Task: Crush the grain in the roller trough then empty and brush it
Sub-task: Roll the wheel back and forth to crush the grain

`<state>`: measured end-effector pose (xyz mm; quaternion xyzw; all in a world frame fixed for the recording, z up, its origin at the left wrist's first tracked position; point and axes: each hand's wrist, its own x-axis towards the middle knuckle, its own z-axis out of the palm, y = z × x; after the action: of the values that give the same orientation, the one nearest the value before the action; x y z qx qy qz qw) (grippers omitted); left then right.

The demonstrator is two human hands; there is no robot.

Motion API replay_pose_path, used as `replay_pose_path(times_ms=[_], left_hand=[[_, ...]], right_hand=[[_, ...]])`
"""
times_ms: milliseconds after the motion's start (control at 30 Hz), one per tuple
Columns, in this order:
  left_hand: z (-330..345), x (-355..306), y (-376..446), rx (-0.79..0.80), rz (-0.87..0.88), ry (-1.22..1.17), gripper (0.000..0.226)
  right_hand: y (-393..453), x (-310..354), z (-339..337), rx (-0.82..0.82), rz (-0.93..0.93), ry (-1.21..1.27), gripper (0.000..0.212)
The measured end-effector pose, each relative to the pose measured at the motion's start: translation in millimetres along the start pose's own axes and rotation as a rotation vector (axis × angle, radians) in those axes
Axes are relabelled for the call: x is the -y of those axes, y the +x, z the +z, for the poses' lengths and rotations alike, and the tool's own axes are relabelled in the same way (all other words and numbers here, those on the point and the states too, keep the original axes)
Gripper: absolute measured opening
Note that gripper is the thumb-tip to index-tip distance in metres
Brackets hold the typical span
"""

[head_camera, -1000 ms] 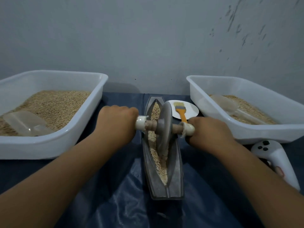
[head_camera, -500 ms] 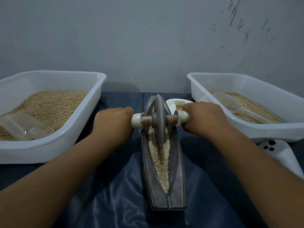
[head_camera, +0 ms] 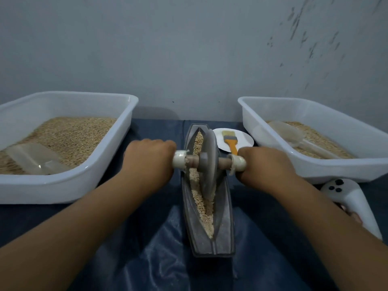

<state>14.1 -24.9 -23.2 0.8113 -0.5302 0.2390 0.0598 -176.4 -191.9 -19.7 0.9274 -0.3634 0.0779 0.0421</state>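
Note:
A grey boat-shaped roller trough (head_camera: 225,232) lies lengthwise in the middle of the dark blue cloth, with pale grain (head_camera: 202,204) along its groove. A grey roller disc (head_camera: 209,164) stands upright in the trough near its middle, on a wooden axle with white-taped ends. My left hand (head_camera: 150,159) grips the left end of the axle and my right hand (head_camera: 264,162) grips the right end. An orange-handled brush (head_camera: 230,141) lies on a small white plate (head_camera: 243,139) just behind the right hand.
A white tub (head_camera: 88,173) of grain with a clear scoop (head_camera: 35,158) stands at the left. Another white tub (head_camera: 315,169) with grain and a scoop (head_camera: 294,136) stands at the right. A white controller (head_camera: 352,204) lies at the right edge. A grey wall rises close behind.
The roller went from mid-trough to the far end, then came back toward me to the middle. Both hands kept their grip on the axle throughout.

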Motion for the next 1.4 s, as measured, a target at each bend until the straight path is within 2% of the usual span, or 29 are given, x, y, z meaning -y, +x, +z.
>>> replay_pose_path(times_ms=[233, 367, 467, 600, 733, 1000, 1167, 1300, 1400], left_hand=[[-29.2, 4.4, -57.5, -0.057, 0.072, -0.027, 0.035], [-13.0, 5.4, -43.0, -0.075, 0.060, -0.044, 0.034], [5.5, 4.0, -5.2, -0.039, 0.005, 0.001, 0.024], [19.8, 9.3, 45.4, 0.004, -0.045, 0.016, 0.022], [28.9, 11.3, 57.4, -0.021, -0.058, 0.027, 0.021], [2.5, 4.9, 0.0, 0.003, 0.013, -0.050, 0.021], [-23.6, 4.6, -53.7, -0.154, 0.109, -0.093, 0.035], [-20.5, 6.2, -52.8, -0.130, 0.099, -0.071, 0.040], [1.4, 7.5, -29.8, -0.081, 0.033, -0.057, 0.029]], right_hand=[[-71.5, 5.9, -43.0, -0.024, -0.084, -0.110, 0.026], [-42.4, 7.5, -26.5, 0.007, -0.031, -0.077, 0.020], [-1.5, 3.6, -2.6, -0.035, 0.013, -0.037, 0.016], [46.8, 2.9, 8.9, -0.137, 0.055, -0.009, 0.010], [63.3, -0.3, 16.8, -0.208, 0.047, -0.032, 0.011], [-7.3, 2.4, -2.5, -0.098, -0.038, -0.044, 0.016], [-73.2, 3.8, -33.7, -0.080, -0.071, -0.136, 0.025], [-67.7, 7.9, -39.5, 0.024, -0.033, -0.106, 0.025], [-34.1, 9.3, -20.1, -0.052, -0.029, -0.114, 0.019]])
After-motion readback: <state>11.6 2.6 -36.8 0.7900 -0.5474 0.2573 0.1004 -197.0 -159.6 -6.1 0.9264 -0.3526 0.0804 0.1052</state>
